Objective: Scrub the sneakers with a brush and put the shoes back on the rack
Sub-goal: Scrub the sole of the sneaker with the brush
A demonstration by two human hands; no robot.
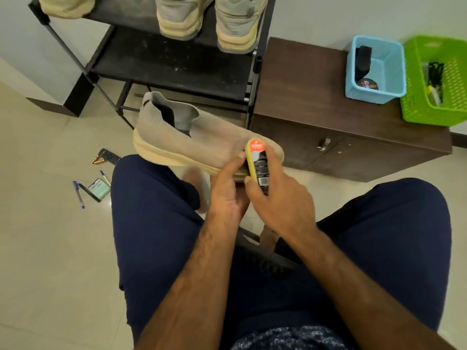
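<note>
Pale tiles run to a black rack at the far side, other sneakers on its upper shelf. Nearer, the left hand grips a beige sneaker under its toe; the right hand clasps a yellow brush against that toe.

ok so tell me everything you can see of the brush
The brush is a small oval block with a yellow, plastic-looking back, an orange label at its far end and a black label with a barcode nearer the wrist. The right hand grips it. It is tilted and lies against the toe end of the beige knit sneaker, which the left hand holds from below. Its bristles are mostly hidden.
</note>
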